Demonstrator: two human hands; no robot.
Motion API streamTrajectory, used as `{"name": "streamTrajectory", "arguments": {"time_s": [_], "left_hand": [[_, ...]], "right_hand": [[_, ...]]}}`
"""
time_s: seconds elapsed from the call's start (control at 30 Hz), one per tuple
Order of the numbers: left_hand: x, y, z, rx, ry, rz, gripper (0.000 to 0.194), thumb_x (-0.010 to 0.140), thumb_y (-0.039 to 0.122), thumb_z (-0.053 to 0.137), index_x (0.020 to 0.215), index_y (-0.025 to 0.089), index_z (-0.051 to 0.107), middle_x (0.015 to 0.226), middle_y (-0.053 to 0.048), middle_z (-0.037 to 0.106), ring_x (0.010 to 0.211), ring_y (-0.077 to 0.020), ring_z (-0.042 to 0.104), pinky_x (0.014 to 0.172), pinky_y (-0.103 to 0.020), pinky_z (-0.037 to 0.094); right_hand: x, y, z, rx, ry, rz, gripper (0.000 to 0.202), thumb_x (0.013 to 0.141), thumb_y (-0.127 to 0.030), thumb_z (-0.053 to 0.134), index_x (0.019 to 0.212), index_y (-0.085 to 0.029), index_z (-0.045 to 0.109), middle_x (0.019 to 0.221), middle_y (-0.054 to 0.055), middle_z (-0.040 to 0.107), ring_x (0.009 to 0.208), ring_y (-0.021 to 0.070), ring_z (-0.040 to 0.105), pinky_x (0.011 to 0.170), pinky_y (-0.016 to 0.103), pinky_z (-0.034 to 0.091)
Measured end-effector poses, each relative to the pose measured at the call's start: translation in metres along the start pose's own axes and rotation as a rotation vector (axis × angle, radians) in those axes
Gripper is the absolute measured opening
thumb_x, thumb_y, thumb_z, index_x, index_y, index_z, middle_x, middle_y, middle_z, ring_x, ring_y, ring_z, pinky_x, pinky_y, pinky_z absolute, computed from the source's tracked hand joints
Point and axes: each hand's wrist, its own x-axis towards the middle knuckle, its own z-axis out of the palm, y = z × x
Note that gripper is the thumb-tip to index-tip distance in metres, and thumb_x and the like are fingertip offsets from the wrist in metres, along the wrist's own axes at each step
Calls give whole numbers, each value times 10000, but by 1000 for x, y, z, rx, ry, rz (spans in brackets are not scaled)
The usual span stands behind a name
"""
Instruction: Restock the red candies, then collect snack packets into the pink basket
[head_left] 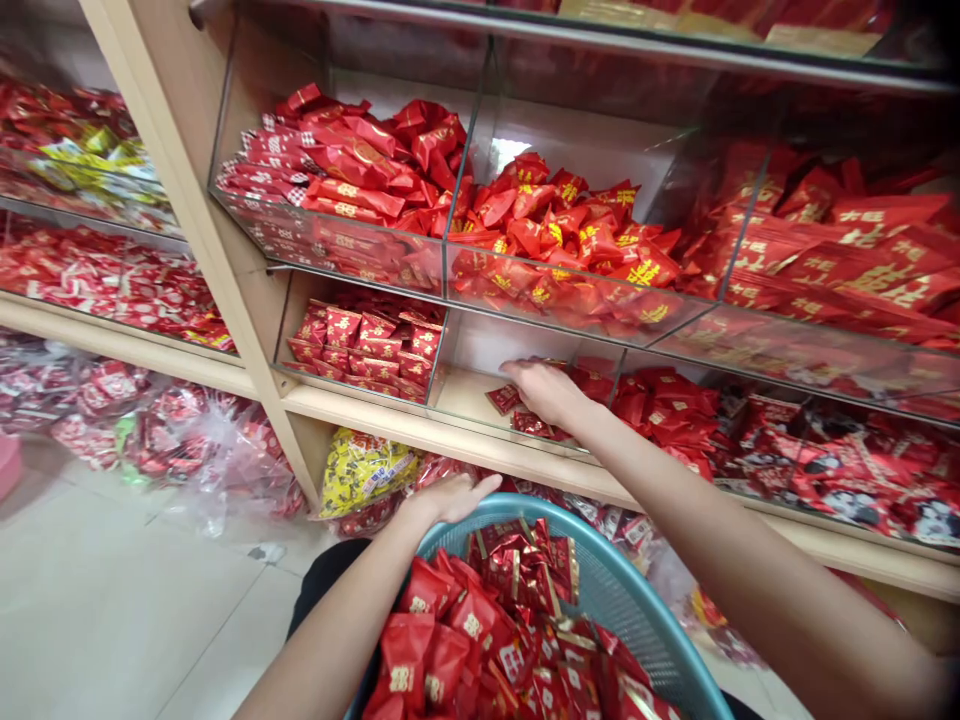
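A teal plastic basket point(637, 575) full of red packets point(472, 625) stands at the bottom centre. My left hand point(454, 495) rests at its far rim, with the thumb stretched out and the other fingers mostly hidden. In the lower shelf row, my right hand point(546, 388) reaches into a clear-walled compartment, over a few small dark red packets point(534, 424). Its fingers bend down at the packets, and what they hold, if anything, is hidden. Just left of it, a compartment holds neatly stacked red packets point(367, 345).
Upper compartments hold red packets point(360, 160), with clear front panels. A wooden upright point(176, 190) and a shelf edge point(420, 432) frame them. Beneath the shelf lie a yellow bag point(367, 470) and plastic bags of packets point(187, 430) on the tiled floor point(112, 590).
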Motion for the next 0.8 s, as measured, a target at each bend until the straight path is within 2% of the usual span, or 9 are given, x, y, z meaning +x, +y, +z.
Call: {"name": "streamTrajectory", "arguments": {"time_s": [0.13,0.3,0.37,0.43,0.53,0.6,0.7,0.8], "left_hand": [[-1,-2,0,18,5,-13,982,736,807,68,914,77,699,1059,-235,678,1032,-357,616,870,-393,435],[-3,-2,-1,25,7,-11,970,740,804,60,876,87,699,1001,-223,695,958,-343,639,822,-388,453],[-3,-2,-2,27,9,-14,966,737,808,63,868,90,697,996,-220,696,948,-337,642,819,-384,455],[-3,-2,-2,28,9,-15,958,743,803,65,857,92,696,989,-217,697,941,-327,646,825,-375,455],[-3,-2,-2,28,11,-15,948,751,795,70,863,91,696,1004,-220,694,963,-322,643,855,-371,446],[-2,-3,-2,26,13,-16,954,748,799,71,905,92,693,1058,-223,680,1010,-324,628,880,-370,436],[-2,-3,-2,20,11,-18,968,737,811,76,969,96,685,1118,-219,662,1066,-329,606,890,-366,432],[-3,-3,-3,19,12,-14,953,741,808,93,1049,112,667,1157,-200,651,1088,-327,596,884,-366,436]], "right_hand": [[27,-3,18,-32,-124,-96,351,828,-14,424,1114,-137,586,1159,155,638,1123,264,532,879,355,410],[36,-13,26,-33,-214,-109,236,795,-49,529,982,-140,641,1009,152,689,996,265,600,828,361,439],[38,-13,25,-12,-192,-113,242,798,-55,528,999,-134,637,1012,160,682,990,273,601,828,370,442],[37,-11,24,22,-135,-116,323,803,-64,522,1112,-126,592,1086,177,651,1036,291,577,851,392,439],[28,-10,17,88,-31,-119,532,807,-84,514,1327,-136,411,1214,171,580,1119,276,529,910,388,429],[12,-11,11,292,101,-118,643,799,-100,524,1397,-151,293,1281,150,535,1166,242,503,963,366,414],[-30,-18,0,934,307,-68,679,782,-199,602,1391,-222,302,1327,100,505,1216,222,479,988,368,423],[-82,-29,-5,1481,286,64,698,744,-313,685,1357,-308,350,1318,61,530,1171,231,532,951,385,465]]}}
